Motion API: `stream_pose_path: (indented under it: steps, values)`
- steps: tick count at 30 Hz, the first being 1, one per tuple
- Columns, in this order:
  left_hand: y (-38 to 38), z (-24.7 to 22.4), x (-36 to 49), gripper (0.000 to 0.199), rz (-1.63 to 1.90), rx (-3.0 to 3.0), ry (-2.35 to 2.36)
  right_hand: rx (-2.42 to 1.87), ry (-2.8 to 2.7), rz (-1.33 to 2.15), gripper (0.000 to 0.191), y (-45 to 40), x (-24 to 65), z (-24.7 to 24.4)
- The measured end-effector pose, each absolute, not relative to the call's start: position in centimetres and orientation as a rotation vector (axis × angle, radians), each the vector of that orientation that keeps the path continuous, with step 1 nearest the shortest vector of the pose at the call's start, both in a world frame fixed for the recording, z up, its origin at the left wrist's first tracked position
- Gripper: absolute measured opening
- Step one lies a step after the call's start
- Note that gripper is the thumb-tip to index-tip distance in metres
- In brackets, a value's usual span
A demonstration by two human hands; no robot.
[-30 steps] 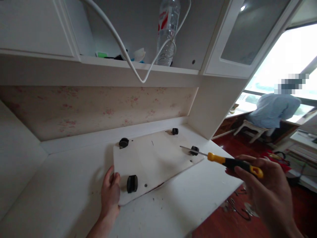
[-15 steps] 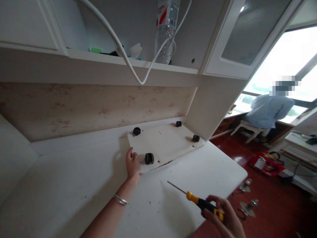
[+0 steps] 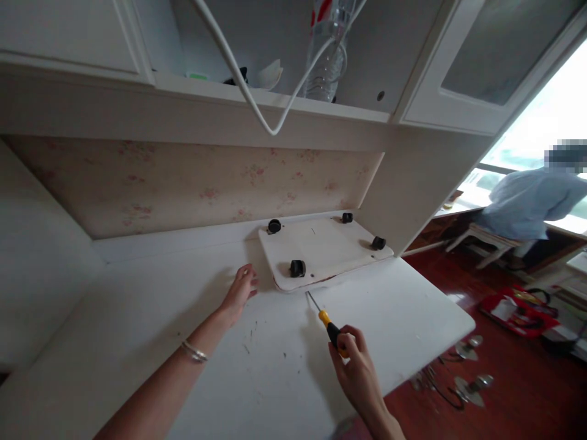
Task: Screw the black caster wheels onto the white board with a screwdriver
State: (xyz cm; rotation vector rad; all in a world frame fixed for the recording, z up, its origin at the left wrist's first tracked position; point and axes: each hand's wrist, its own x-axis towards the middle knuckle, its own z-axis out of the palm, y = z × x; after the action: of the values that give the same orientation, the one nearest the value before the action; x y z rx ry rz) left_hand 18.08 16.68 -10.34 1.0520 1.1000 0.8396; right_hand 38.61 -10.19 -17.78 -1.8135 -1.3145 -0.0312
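Note:
A white board [image 3: 328, 247] with rounded corners lies on the white desk top [image 3: 220, 379], black casters facing up near its corners. The nearest caster [image 3: 298, 268] stands at its front left. Just left of the board, my left hand [image 3: 241, 287] is off it, fingers apart and holding nothing. My right hand [image 3: 355, 360] grips a screwdriver [image 3: 331, 329] with a yellow and black handle. Its thin metal shaft points away from me, the tip close to the board's front edge; whether it touches anything I cannot tell.
An open shelf [image 3: 275, 101] above holds a clear plastic bottle [image 3: 323, 70], and a white cable [image 3: 274, 131] hangs down in front. At right, a person in a light blue top [image 3: 534, 205] sits on a stool. A red bag [image 3: 518, 311] and metal fittings [image 3: 474, 388] lie on the floor.
My left hand has let go of the board's left edge and moved back from it. My right hand has brought the screwdriver forward and left, towards the board's front edge. The view has shifted.

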Motion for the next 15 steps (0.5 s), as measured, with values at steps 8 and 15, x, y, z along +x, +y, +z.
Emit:
stream_pose_path:
  steps: [8,15]
  values:
    - [5.8,-10.6,4.6,0.042,0.907,0.93,1.266,-1.888,-1.366,0.12,0.022,-9.2,37.7,-19.6]
    - [-0.6,-13.0,2.0,0.02,1.087,0.731,1.447,-1.913,-1.322,0.111,0.031,-9.2,37.3,-19.3]
